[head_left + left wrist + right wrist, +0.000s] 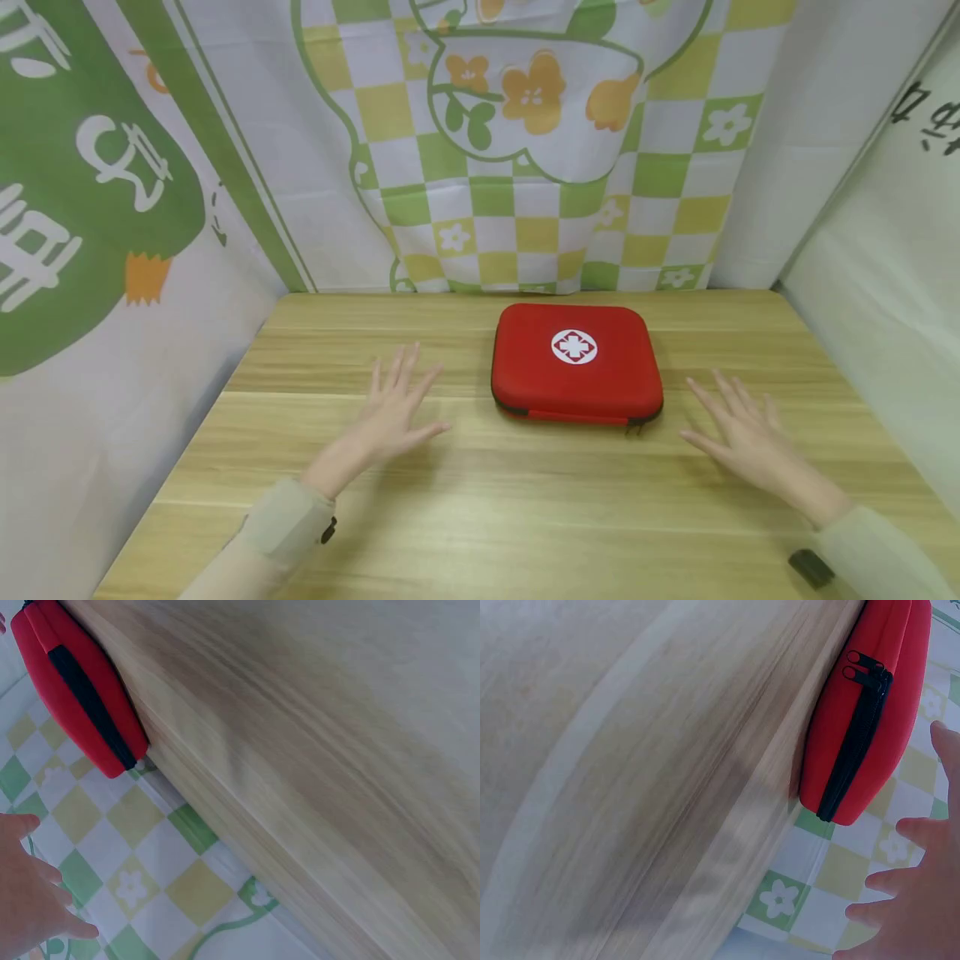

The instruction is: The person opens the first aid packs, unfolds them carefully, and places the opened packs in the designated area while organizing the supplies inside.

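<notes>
Near the far edge of the bench (480, 517), in the head view, shows a closed red case (577, 392) with a round emblem (574, 347); has the left hand (393, 417) toward the left edge and the right hand (750, 437) toward the right edge, both with fingers apart. In the left wrist view, shows a black strip (90, 705) along the case's side. In the right wrist view, shows two zipper pulls (861, 673) on the case.
</notes>
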Tool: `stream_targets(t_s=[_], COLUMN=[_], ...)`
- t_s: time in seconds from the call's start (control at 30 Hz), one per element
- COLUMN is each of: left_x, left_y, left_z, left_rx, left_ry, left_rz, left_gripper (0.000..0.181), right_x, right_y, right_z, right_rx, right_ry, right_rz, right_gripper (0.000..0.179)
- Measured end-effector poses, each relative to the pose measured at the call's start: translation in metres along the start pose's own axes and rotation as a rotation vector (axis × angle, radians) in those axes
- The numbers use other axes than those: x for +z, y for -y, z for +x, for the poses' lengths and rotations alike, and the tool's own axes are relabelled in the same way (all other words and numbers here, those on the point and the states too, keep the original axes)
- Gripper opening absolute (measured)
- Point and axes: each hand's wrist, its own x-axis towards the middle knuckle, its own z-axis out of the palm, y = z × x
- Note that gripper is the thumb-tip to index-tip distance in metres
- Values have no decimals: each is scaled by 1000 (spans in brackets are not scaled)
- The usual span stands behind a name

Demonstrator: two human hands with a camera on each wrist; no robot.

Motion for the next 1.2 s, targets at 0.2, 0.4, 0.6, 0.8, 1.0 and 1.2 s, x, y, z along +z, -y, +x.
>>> stream_targets(t_s=[0.2, 0.4, 0.6, 0.8, 1.0, 1.2], left_x=[3, 6, 12, 21, 30, 37], left_y=[-12, -27, -44, -65, -84, -94], left_z=[23, 47, 69, 89, 104, 116], left_rx=[40, 92, 160, 224, 239, 272], left_ry=[7, 10, 30, 71, 137, 150], left_rz=[-21, -27, -21, 3, 22, 30], left_gripper=[77, 74, 71, 71, 70, 65], right_x=[1, 5, 9, 16, 24, 29], right_y=[2, 4, 4, 5, 12, 18], right_z=[3, 5, 6, 7, 9, 14], right_rx=[10, 25, 26, 26, 56, 122], right_ry=[5, 20, 7, -23, -64, -36], right_rz=[30, 64, 91, 160, 245, 388], right_gripper=[78, 80, 80, 73, 56, 40])
